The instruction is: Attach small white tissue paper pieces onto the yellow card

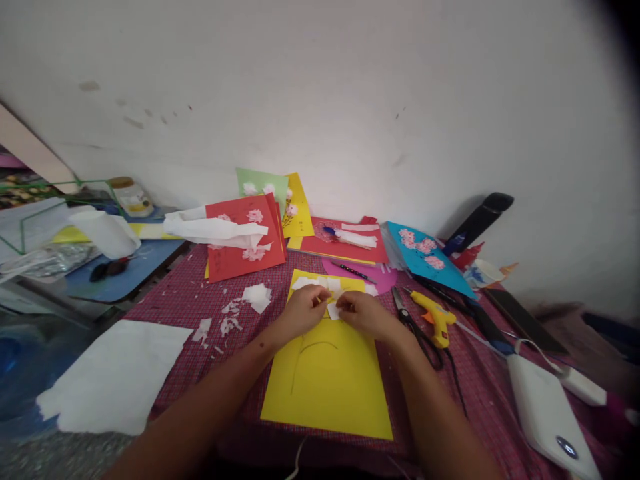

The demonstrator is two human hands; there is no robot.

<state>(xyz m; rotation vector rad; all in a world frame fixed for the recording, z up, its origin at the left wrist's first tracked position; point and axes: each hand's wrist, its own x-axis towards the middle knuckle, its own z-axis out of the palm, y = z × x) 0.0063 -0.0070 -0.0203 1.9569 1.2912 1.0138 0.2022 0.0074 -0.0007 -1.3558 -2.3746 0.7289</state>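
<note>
A yellow sheet of paper (327,387) with thin drawn curved lines lies in front of me on the table. Over its upper part my right hand (363,312) pinches a small white paper piece (333,311). My left hand (305,310) is close beside it with fingertips pressed together; what they hold, if anything, is too small to make out. Several other white paper pieces (323,283) lie along the sheet's top edge, partly behind my hands. Torn white scraps (231,321) and a larger white piece (257,297) are left of the sheet.
Right of the sheet lie black-handled scissors (420,333) and a yellow glue gun (435,317). A white power bank (550,413) sits at the lower right. Red cards with paper flowers (245,240) and a blue card (430,257) stand behind. A white sheet (117,373) hangs at the left.
</note>
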